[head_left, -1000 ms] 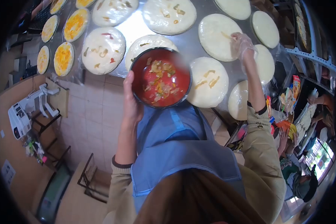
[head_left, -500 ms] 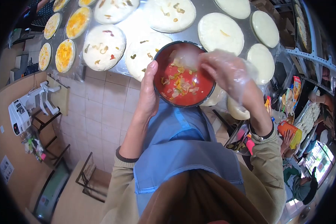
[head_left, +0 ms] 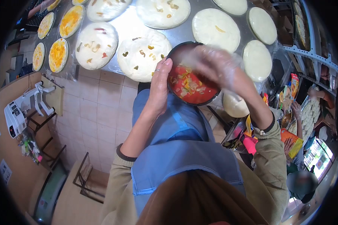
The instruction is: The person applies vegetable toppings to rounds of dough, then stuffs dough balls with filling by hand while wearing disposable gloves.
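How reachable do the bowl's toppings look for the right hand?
Probably yes: the gloved right hand is over the uncovered bowl, and nothing visible stands between it and the toppings. Blur hides any contact.

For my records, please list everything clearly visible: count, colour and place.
Round bowl: one, red inside, dark rim, centre
Chopped food pieces: many, yellow and green, in bowl
Flat dough rounds: at least nine, cream, table
Coated dough rounds: at least six, orange, left
Shiny metal table: one, silver, top
Boxy machine: one, white, left
Perforated metal rack: one, blue, right
Packets: several, mixed colours, right
Cloth apron: one, blue, below bowl
Left hand: one, bare, holding bowl
Right hand: one, clear glove, at bowl
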Available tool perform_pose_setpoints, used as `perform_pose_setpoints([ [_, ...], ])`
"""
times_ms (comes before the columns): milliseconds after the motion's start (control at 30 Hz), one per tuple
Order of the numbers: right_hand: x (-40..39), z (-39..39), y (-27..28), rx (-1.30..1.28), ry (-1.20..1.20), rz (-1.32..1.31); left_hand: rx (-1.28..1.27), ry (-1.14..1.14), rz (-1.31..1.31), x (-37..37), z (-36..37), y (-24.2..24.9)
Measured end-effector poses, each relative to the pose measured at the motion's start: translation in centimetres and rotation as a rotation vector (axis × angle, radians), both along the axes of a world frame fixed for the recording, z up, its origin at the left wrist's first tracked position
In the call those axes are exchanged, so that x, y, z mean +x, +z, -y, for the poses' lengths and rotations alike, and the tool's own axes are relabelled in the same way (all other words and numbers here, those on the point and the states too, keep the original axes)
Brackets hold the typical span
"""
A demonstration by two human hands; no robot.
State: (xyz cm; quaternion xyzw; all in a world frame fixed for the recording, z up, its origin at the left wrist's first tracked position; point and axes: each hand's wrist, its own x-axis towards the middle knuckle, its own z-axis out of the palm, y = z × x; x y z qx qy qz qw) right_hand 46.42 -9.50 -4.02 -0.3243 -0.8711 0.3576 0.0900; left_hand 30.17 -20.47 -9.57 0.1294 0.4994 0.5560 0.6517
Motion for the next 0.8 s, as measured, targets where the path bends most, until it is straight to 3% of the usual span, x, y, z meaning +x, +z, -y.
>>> perform_pose_setpoints([
  [33, 0.0, -0.8, 0.0, -0.112, -0.022, -0.087, 0.001, -0.002, 0.006, 0.1, 0.0, 0.0],
  [133, 1.1, -1.9, 1.8, 0.079, -0.030, 0.112, 0.008, -0.011, 0.007, 0.5, -0.3, 0.4],
  [267, 2.4, -0.1, 1.7, 0.257, 0.173, 0.326, 0.012, -0.026, -0.013, 0.9, -0.7, 0.5],
  [367, 3.2, 1.4, 0.1, 0.402, 0.254, 0.217, 0.023, -0.035, -0.029, 1.4, -1.0, 1.4],
  [700, 2.9, 0.3, 0.0, -0.147, 0.238, 0.078, 0.000, 0.001, -0.031, 2.2, -1.3, 0.2],
  [800, 3.1, 0.6, -0.1, -0.040, 0.209, 0.041, -0.001, -0.010, -0.016, 2.2, -1.7, 0.8],
])
